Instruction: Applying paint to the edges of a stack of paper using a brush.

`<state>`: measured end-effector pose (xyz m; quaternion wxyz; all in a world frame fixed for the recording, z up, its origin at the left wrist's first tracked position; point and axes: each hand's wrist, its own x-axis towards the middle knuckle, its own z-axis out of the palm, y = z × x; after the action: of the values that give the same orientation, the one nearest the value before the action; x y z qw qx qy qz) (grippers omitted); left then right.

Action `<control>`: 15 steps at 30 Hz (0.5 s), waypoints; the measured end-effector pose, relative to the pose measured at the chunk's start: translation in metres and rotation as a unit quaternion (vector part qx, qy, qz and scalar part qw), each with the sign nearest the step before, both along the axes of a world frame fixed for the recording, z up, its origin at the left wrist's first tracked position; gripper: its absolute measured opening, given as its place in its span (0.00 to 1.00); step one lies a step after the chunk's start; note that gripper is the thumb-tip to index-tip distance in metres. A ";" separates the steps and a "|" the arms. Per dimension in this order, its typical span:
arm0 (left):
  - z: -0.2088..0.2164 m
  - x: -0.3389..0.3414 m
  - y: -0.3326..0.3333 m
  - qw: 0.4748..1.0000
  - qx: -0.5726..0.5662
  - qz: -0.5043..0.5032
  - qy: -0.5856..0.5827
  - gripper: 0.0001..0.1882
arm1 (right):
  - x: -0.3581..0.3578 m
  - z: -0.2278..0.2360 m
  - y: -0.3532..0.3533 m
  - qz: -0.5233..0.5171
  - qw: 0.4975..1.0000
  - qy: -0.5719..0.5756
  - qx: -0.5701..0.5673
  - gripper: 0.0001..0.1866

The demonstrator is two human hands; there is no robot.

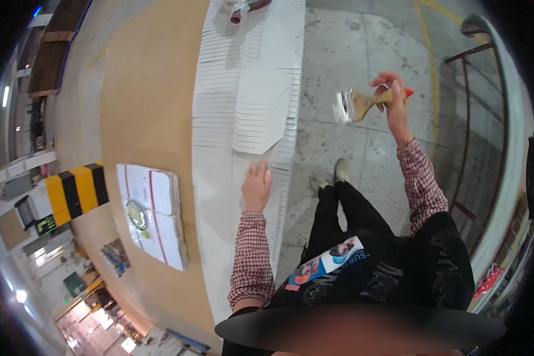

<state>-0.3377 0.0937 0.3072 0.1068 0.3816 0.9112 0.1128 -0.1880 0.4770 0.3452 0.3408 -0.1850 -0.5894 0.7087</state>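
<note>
My right hand point(396, 107) is closed round the wooden handle of a wide flat paintbrush point(365, 105), held in the air above the concrete floor to the right of the table. White stuff covers the brush's bristles, which point left. My left hand point(257, 185) lies palm down, fingers stretched, on the white covering along the table's right side. Just beyond its fingertips lies a fanned stack of white sheets point(260, 118), its overlapping edges showing as thin lines. More overlapped white strips point(215, 89) run along both sides of this stack.
The brown tabletop point(145, 89) carries a strapped white bundle point(163, 225) with a round greenish thing point(136, 215) on it. A small container with a reddish-brown end point(236, 16) sits at the far end. Left is a yellow-black striped panel point(77, 194); right, a dark metal frame point(466, 118).
</note>
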 end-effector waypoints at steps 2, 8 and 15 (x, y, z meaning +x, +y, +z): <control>0.002 -0.001 0.008 0.999 -0.030 -0.005 0.015 0.20 | 0.008 0.021 0.026 -0.020 0.993 0.060 -0.099 0.17; -0.016 0.003 0.009 0.999 -0.032 0.011 0.019 0.24 | 0.006 0.060 0.048 0.002 0.972 0.147 -0.181 0.22; -0.004 0.023 0.007 0.998 0.007 0.034 0.052 0.30 | -0.040 0.113 0.057 0.082 0.983 0.147 -0.070 0.12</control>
<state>-0.3146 0.1011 0.3029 0.0524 0.3562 0.9273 0.1027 -0.2278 0.5344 0.4583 0.3506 -0.0528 -0.4953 0.7931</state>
